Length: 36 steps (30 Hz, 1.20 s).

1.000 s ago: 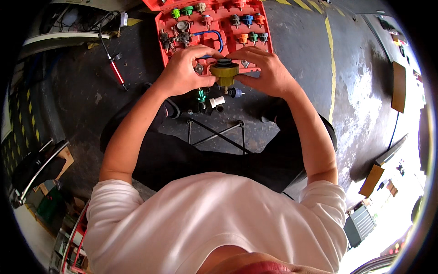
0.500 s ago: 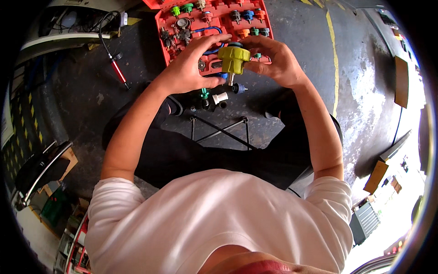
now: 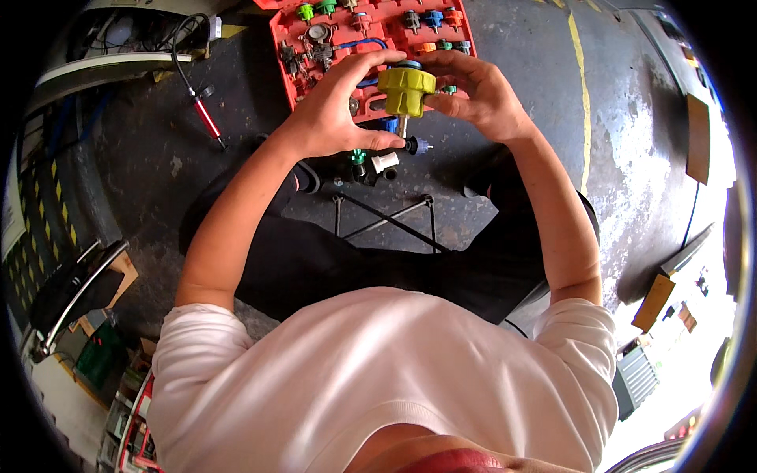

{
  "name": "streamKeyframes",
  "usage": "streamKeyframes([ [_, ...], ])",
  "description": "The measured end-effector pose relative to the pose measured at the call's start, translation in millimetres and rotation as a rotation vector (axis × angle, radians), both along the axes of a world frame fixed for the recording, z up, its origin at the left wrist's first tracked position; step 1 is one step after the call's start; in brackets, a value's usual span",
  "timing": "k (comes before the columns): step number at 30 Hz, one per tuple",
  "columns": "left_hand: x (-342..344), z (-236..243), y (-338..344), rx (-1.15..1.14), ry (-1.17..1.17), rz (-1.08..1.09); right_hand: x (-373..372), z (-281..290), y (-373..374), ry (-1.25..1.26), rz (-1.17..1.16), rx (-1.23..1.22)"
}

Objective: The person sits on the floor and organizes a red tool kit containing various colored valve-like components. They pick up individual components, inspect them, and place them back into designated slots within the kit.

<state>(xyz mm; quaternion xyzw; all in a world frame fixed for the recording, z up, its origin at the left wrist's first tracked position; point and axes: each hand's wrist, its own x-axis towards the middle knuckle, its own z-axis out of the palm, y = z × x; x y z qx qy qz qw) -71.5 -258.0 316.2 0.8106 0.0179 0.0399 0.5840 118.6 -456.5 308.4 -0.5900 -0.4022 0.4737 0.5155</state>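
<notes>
A ribbed yellow-green radiator adapter cap (image 3: 405, 88) is held up between my hands, over the near edge of a red case. Its dark round plug faces away from me and its metal stem points toward me. My left hand (image 3: 335, 110) spans it, index finger at the plug end and thumb by the stem tip. From the other side, my right hand (image 3: 481, 98) grips the cap's right flank with fingers and thumb. On the floor below lie a white fitting (image 3: 385, 163), a green-and-black adapter (image 3: 358, 162) and a dark plug with a pale blue end (image 3: 420, 146).
The open red case (image 3: 285, 39) holds several coloured caps, a gauge (image 3: 318, 32) and a blue hose. A red hand pump (image 3: 206, 120) with a black hose lies to the left. Between my legs is a folding metal stand (image 3: 386, 225). Yellow tape (image 3: 578, 87) runs along the floor.
The yellow-green cap stays in both hands and has tilted slightly, its plug end a bit higher in view. The whole view has shifted slightly.
</notes>
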Motion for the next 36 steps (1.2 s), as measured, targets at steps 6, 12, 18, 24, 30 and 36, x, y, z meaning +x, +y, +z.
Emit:
streamKeyframes([
  [6, 0, 1, 1, 0.004, 0.033, 0.010, 0, 0, 2, -0.015, 0.015, -0.004],
  [12, 1, 4, -3, -0.236, 0.135, 0.113, -3, -4, 3, -0.076, 0.002, 0.035],
  [18, 1, -11, 1, -0.144, 0.251, 0.097, -16, -2, 3, 0.030, -0.035, -0.036],
  [24, 3, -14, 4, -0.357, 0.254, -0.013, -17, -6, 3, 0.125, -0.084, -0.003],
  [30, 2, -17, 5, -0.349, 0.288, -0.047, -20, -7, 2, 0.181, -0.094, -0.027],
  [36, 2, -16, 2, -0.419, 0.274, -0.002, -19, -12, 2, 0.149, -0.083, -0.036],
])
